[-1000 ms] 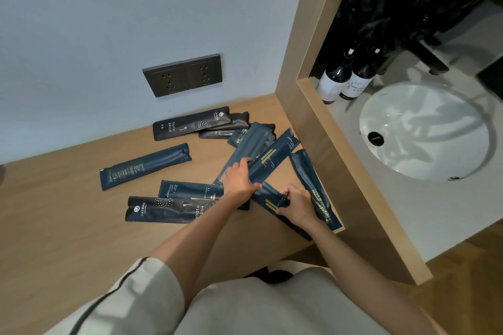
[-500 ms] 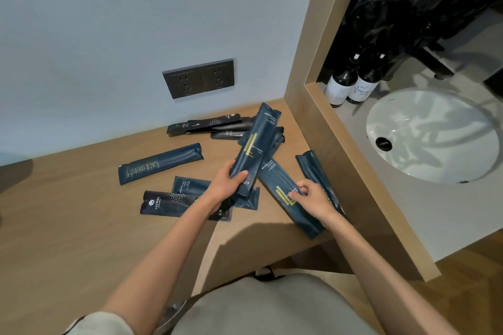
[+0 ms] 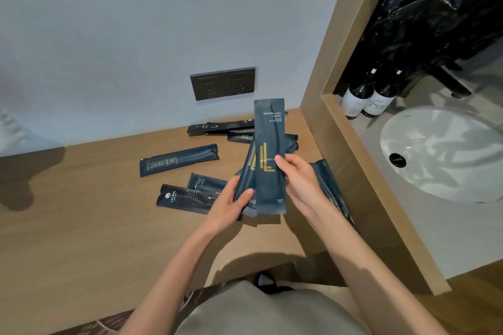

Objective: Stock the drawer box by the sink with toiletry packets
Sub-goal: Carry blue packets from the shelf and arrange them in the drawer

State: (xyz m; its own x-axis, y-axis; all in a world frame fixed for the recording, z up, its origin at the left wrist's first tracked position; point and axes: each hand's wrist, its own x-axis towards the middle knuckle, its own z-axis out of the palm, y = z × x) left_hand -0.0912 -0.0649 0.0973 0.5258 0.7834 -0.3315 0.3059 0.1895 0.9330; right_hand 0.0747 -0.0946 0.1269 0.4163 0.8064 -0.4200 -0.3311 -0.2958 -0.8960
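Observation:
Both hands hold dark blue toiletry packets upright above the wooden counter (image 3: 81, 226). My right hand (image 3: 302, 182) grips the front packet (image 3: 269, 139), which bears gold lettering. A second packet (image 3: 245, 179) sits behind it, pinched at the bottom by my left hand (image 3: 228, 204). Several more dark packets lie flat on the counter: one (image 3: 178, 159) to the left, two (image 3: 190, 194) below it, a cluster (image 3: 220, 126) by the wall, and one (image 3: 330, 190) along the partition. No drawer box is in view.
A wooden partition (image 3: 362, 171) separates the counter from a white sink (image 3: 446, 155). Two dark bottles (image 3: 367, 98) stand behind the sink, with a black plastic bag (image 3: 435, 13) above. A double wall socket (image 3: 223, 83) is on the wall.
My right hand lifted a packet off the counter and brought it upright against the one in my left hand. Both packets rose higher.

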